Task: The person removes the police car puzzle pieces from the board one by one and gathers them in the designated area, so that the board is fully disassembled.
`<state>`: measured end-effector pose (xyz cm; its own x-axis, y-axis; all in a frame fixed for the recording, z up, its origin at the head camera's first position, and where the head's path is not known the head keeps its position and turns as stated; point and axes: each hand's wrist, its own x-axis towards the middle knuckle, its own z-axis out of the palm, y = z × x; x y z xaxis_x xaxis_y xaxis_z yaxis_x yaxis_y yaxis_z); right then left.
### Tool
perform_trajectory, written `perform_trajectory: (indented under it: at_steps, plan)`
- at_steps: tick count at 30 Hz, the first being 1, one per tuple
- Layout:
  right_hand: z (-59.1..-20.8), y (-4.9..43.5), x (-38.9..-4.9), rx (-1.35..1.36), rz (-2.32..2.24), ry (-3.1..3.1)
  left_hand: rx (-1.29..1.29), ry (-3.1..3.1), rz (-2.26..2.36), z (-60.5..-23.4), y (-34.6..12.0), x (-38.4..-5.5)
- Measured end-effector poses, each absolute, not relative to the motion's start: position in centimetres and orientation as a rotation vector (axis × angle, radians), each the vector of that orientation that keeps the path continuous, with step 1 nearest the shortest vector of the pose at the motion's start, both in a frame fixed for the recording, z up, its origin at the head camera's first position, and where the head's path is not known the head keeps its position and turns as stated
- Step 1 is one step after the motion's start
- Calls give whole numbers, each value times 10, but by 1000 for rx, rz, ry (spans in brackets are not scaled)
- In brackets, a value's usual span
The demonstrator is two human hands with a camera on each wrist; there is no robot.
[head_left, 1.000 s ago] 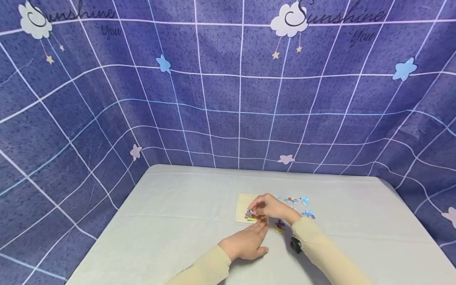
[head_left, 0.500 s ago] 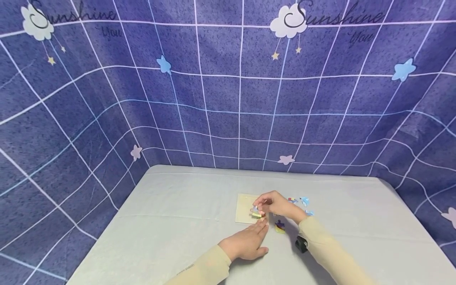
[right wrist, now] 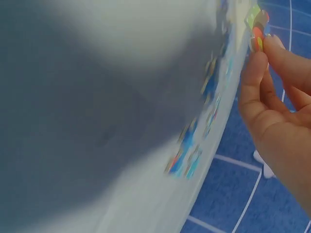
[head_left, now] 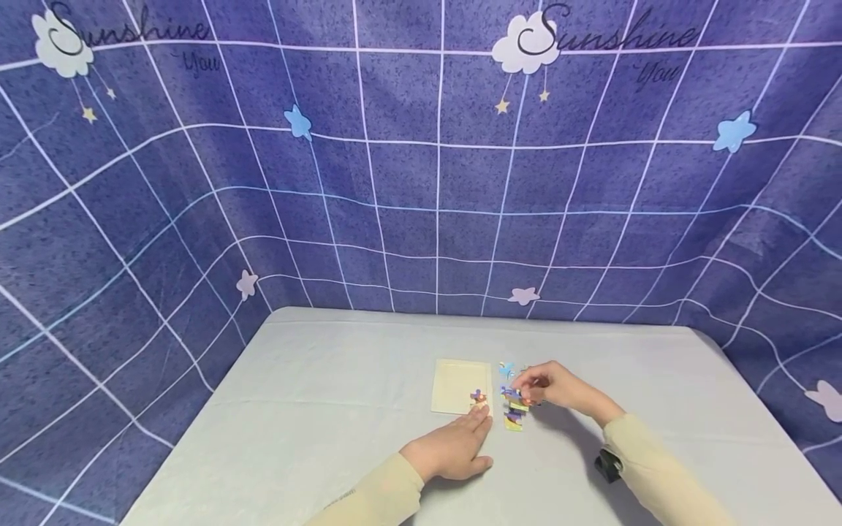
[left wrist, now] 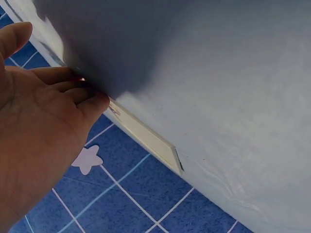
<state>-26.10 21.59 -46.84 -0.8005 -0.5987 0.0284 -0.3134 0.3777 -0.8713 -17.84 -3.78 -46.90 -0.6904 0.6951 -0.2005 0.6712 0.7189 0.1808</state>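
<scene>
My right hand (head_left: 559, 386) pinches a colourful jigsaw piece (head_left: 516, 398) between thumb and fingertips, just right of the cream puzzle tray (head_left: 454, 383). In the right wrist view the held jigsaw piece (right wrist: 259, 34) shows red, green and yellow patches. My left hand (head_left: 450, 447) lies with straight fingers on the tray's near right corner. Right at its fingertips, a small red and purple jigsaw piece (head_left: 478, 395) sits in that corner, partly covered. In the left wrist view the left hand (left wrist: 48, 111) touches the tray's edge, and the tray (left wrist: 146, 138) stretches away beside it.
A yellow and purple jigsaw piece (head_left: 513, 423) lies on the white-covered table (head_left: 329, 409) near the held one. Behind it is a light blue jigsaw piece (head_left: 506, 369). Several blue pieces (right wrist: 184, 148) lie along the right side in the right wrist view. A patterned purple curtain (head_left: 408, 183) stands behind.
My right hand has lifted a jigsaw piece from the tray and carried it right, past the tray's edge. My left hand stays at the corner, where a small piece now shows.
</scene>
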Motion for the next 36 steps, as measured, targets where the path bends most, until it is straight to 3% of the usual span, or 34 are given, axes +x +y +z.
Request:
perform_trajectory:
  at_steps: [12,21,36]
  plan:
    - [-478,253,-239,-805,-1376,2242,1082,2670,148,-468,-38,-177]
    - [-482,248,-237,-754,-1384,2289,1091,2673,136,-471,-39,-178]
    - [-484,240,-237,-923,-1266,2527,1076,2640,196,-474,-42,-180]
